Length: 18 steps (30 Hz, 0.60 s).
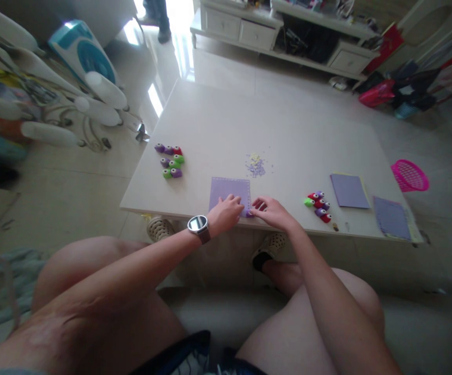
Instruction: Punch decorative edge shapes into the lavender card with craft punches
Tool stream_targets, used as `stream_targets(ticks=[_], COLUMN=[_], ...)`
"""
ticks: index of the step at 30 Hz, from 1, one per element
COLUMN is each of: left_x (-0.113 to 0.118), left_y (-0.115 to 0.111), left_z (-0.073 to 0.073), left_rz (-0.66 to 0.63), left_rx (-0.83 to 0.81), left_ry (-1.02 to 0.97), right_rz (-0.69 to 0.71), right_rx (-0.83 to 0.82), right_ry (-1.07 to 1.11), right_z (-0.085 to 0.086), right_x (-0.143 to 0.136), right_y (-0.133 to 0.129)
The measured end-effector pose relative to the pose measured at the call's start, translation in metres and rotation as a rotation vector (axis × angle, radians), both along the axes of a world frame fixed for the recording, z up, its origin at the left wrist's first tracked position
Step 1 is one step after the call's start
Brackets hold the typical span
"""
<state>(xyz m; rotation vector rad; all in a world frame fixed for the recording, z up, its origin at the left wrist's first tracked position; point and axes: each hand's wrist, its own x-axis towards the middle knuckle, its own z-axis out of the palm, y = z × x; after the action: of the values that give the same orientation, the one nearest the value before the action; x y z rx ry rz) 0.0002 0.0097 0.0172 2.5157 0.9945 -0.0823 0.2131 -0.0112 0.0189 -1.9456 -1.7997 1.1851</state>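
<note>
A purple paper square (229,188) with small punched marks along its top and right edges lies at the table's front edge. My left hand (226,212), below a wristwatch, rests on the paper with its fingers spread. At the paper's lower right corner sits a small purple punch (248,213). My right hand (267,211) has its thumb and finger closed on this punch, the other fingers curled. Beyond the paper is a scatter of small purple and yellow paper bits (256,165).
Small colourful punches stand in groups on the table (288,125), at left (169,161) and right (318,205). A purple paper stack (350,191) and more punched sheets (392,217) lie at right. A pink basket (410,175) stands beyond the table's right edge.
</note>
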Motion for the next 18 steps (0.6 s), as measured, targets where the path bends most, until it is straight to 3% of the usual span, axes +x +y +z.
stream_targets(ticks=[9, 18], left_x=[0.000, 0.000], left_y=[-0.001, -0.002], left_z=[-0.002, -0.003], left_rz=[-0.002, -0.004], left_rx=[0.013, 0.015], left_ry=[-0.012, -0.009], right_rz=[-0.046, -0.062], right_rx=[-0.024, -0.136], right_ry=[-0.162, -0.421], right_z=[-0.011, 0.005], right_x=[-0.003, -0.020], right_y=[0.004, 0.014])
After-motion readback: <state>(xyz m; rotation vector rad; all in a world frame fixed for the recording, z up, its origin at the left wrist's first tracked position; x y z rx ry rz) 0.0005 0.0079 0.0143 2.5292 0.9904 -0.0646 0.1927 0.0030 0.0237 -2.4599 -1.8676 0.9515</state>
